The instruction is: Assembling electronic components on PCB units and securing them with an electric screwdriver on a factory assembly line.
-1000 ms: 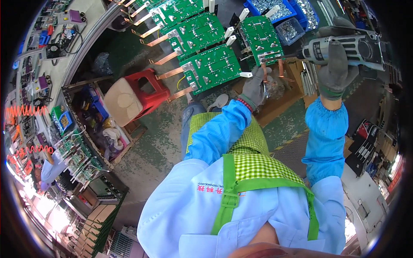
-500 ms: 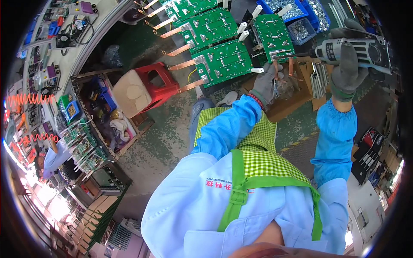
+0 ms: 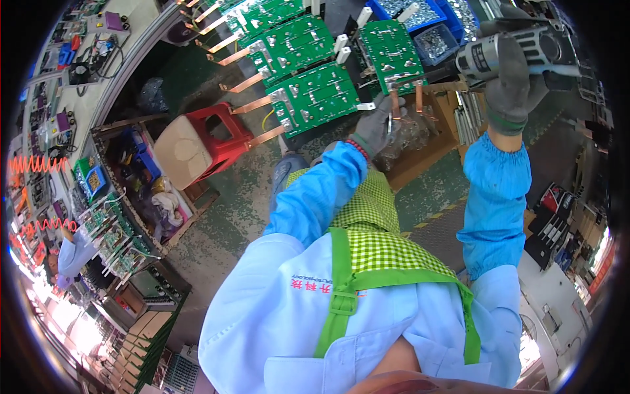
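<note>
fingers of right hand [image 3: 510, 84] grip power screwdriver [image 3: 518, 49] beside green boards [image 3: 314, 97].

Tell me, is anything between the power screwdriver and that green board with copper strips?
Nothing visible. The right hand holds the power screwdriver beside the green circuit board; the left hand sits under the board at its copper strips.

Green circuit boards [image 3: 314, 97], a red stool [image 3: 220, 141], blue bins [image 3: 423, 26], and a green-checked apron [image 3: 387, 246].
</note>
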Available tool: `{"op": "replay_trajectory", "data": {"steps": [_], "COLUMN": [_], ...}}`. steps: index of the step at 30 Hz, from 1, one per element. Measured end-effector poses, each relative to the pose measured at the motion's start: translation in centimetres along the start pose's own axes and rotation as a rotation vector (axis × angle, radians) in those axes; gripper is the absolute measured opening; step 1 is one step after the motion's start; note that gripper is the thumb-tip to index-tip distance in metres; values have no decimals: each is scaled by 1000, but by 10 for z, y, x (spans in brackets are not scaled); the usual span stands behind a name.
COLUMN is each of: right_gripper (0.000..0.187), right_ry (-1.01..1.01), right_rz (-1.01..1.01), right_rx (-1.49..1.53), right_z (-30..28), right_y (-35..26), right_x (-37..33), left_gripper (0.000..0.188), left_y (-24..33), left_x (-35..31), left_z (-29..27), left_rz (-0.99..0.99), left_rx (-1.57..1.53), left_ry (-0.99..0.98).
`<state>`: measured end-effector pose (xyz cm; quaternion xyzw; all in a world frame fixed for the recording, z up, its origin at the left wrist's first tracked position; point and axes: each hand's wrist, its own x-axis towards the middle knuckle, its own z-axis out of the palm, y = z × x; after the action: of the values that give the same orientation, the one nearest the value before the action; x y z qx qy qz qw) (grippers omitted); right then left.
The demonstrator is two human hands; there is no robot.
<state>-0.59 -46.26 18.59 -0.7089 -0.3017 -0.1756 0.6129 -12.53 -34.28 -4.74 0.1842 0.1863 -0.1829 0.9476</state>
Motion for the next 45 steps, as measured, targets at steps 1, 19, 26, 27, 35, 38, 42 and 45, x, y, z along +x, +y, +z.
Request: {"op": "replay_trajectory", "data": {"steps": [1, 19, 26, 27, 35, 38, 42, 45], "right_gripper": [26, 36, 57, 60, 58, 44, 24, 25], "right_ry": [-7, -17, -152, -208, -172, -92, 60, 48], "right_rz": [3, -225, -558, -572, -278, -315, -160, -513], "right_rx": [-13, -356, -899, -854, -691, -659, -625, -1195], "right_z": [-7, -74, -75, -73, -50, -53, -62, -58], "right_y": [-2, 33, 38, 34, 7, 17, 27, 26], "right_x": [8, -5, 1, 0, 6, 2, -16, -19], "left_gripper": [40, 24, 31, 34, 41, 45, 45, 42], "left_y": [1, -40, -42, -41, -43, -45, -44, -43], "left_x": [-1, 44, 44, 44, 47, 48, 49, 50], "left_z": [-3, 12, 26, 26, 21, 16, 19, 24], "left_rz": [-19, -116, -68, -95, -83, -130, -40, -38], "left_rx": [61, -77, -198, -182, -199, -298, -133, -74], "left_ry": [-1, -90, -32, -13, -85, -143, -65, -47]}}
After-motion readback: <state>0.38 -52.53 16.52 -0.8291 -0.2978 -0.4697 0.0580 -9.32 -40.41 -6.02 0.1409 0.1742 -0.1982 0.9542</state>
